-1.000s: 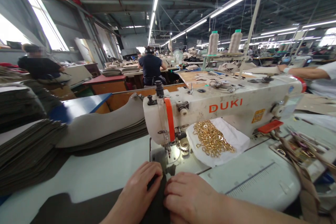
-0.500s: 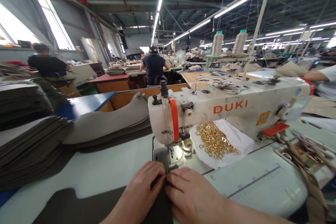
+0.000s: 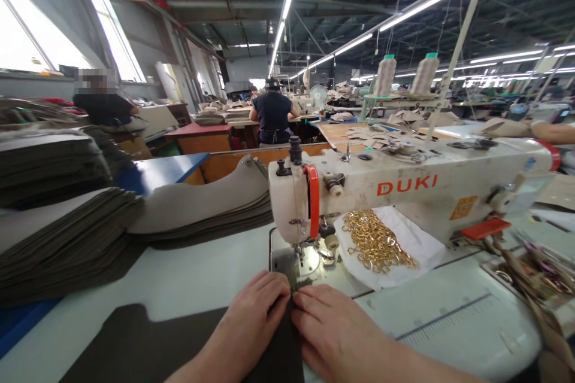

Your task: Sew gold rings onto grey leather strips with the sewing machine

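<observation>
A dark grey-brown fabric piece [image 3: 175, 335] lies on the pale table and runs beneath both hands. My left hand [image 3: 256, 317] pinches its edge just in front of the needle plate. Close beside it, my right hand [image 3: 330, 323] is closed on the same fabric, the fingertips of both hands nearly meeting. Right behind the fingers stands the sewing machine [image 3: 399, 173], its needle and presser foot above the shiny metal plate [image 3: 281, 257]. My palms and wrists hide part of the fabric.
Gold metal rings [image 3: 377, 242] lie on white cloth [image 3: 426, 245] under the machine arm. Stacks of cut fabric [image 3: 67, 239] stand at left. A tray [image 3: 498, 272] with tools and straps sits at right. Thread cones [image 3: 385, 76] rise behind; a seated person [image 3: 272, 111] works ahead.
The view has swung a little to the left, so everything appears shifted right. Both hands keep their hold on the fabric, with little other movement.
</observation>
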Tool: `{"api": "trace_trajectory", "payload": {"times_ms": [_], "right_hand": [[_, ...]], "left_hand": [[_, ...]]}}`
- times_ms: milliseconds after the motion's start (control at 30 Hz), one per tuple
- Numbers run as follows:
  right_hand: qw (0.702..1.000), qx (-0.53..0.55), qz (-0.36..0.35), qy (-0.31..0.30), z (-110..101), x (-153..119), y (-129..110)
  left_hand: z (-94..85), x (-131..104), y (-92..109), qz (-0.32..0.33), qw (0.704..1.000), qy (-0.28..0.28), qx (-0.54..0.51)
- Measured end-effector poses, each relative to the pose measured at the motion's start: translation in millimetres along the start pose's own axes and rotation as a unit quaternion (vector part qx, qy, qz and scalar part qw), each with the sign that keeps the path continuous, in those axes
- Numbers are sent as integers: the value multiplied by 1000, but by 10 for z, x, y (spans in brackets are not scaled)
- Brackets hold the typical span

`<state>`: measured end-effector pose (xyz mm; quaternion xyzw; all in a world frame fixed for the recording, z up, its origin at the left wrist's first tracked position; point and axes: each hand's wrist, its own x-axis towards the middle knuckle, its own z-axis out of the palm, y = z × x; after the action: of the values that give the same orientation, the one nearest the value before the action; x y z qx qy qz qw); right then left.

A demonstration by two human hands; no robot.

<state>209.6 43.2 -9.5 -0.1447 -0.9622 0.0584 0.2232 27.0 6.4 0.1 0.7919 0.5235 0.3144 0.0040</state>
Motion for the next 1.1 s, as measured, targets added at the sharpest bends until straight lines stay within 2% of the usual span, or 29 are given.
{"api": "trace_trajectory", "payload": {"times_ms": [100, 233, 300, 600, 800, 1100], "right_hand": [[1000, 3, 6, -12, -26, 6, -2], [1000, 5, 14, -23, -42, 9, -5], [1000, 8, 16, -22, -40, 9, -9], [1000, -17, 5, -14, 22, 18, 24], [998, -65, -15, -6, 20, 45, 188], [996, -83, -6, -19, 37, 115, 415]], "left_hand": [[-21, -18, 1, 30, 999, 10, 22], [-81, -52, -18, 111, 990, 23, 90], [-107, -70, -31, 132, 984, 17, 118], [-96, -78, -45, 105, 990, 7, 90], [-19, 80, -68, 129, 987, 55, 84], [99, 309, -223, 115, 991, 50, 55]]}}
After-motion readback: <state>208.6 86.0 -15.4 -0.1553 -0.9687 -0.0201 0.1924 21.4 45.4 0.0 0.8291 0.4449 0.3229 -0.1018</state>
